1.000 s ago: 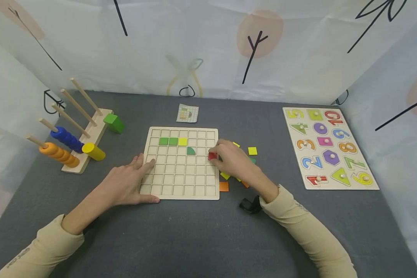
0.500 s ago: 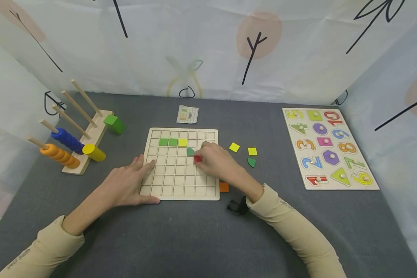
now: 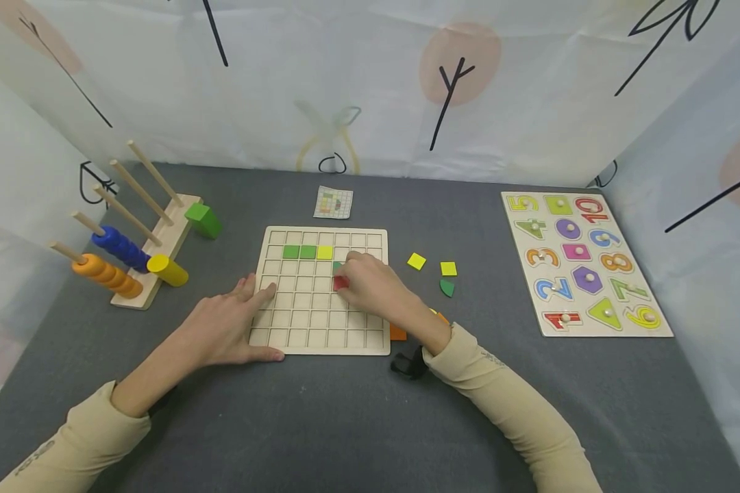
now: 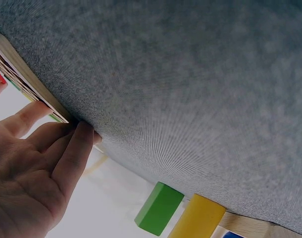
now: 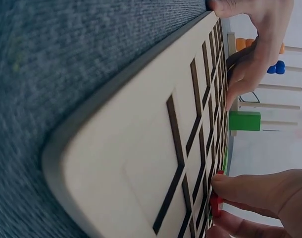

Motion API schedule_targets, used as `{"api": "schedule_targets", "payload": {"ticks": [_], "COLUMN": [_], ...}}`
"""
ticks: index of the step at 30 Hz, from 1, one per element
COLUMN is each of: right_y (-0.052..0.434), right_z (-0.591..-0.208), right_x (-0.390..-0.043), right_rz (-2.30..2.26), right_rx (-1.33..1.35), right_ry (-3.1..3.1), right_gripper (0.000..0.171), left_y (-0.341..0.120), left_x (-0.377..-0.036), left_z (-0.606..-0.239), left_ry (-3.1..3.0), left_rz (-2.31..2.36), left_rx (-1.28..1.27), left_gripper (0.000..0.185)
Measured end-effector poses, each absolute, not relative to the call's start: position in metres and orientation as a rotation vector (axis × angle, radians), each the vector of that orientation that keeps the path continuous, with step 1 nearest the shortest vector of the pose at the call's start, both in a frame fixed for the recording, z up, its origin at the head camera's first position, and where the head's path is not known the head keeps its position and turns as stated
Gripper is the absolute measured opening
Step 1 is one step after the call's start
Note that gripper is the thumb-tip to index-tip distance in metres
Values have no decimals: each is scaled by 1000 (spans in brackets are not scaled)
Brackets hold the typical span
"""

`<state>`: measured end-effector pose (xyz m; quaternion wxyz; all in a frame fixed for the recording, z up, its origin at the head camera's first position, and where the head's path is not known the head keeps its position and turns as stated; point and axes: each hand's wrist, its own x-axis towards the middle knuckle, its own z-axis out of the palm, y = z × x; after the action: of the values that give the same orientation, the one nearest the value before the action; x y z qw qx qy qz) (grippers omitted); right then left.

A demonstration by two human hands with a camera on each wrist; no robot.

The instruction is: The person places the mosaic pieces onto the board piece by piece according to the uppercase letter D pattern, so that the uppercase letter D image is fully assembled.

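Observation:
A wooden grid board [image 3: 317,318] lies mid-table, with two green square tiles [image 3: 299,253] and a yellow tile [image 3: 325,253] in one row. My left hand [image 3: 229,323] rests along the board's left side, fingers extended and thumb at the near corner. Between thumb and fingers, my right hand [image 3: 373,287] pinches a red tile [image 3: 340,283] over the grid; the right wrist view shows this red tile [image 5: 217,201] at the board's surface. Just behind it a green quarter-round tile [image 3: 336,265] sits in the grid, partly hidden by the right hand.
Loose yellow tiles [image 3: 447,268], a green quarter-round piece [image 3: 447,287] and orange tiles [image 3: 397,333] lie right of the board. A small pattern card [image 3: 333,203] is behind it. A peg stacker [image 3: 169,229] stands left, a number puzzle [image 3: 586,263] right.
My right hand has carried the red tile leftward from the board's right edge to beside the green quarter-round tile. The left hand has stayed in place.

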<state>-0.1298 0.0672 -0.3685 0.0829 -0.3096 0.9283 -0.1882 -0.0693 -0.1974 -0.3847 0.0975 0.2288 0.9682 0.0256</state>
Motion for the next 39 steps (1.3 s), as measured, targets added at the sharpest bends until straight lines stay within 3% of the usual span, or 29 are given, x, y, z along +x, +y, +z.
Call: {"api": "schedule_targets", "payload": {"ticks": [39], "right_y": [64], "right_z": [-371], "right_x": [-129], "right_rz": [-596], "right_rx": [-906], "right_ry": [2731], "right_gripper": [9], "left_y": [-195], "left_x": [-69], "left_z": [-383], "left_ry": [2856], "left_rz": [58], "left_rx": [663], "left_gripper": [115]}}
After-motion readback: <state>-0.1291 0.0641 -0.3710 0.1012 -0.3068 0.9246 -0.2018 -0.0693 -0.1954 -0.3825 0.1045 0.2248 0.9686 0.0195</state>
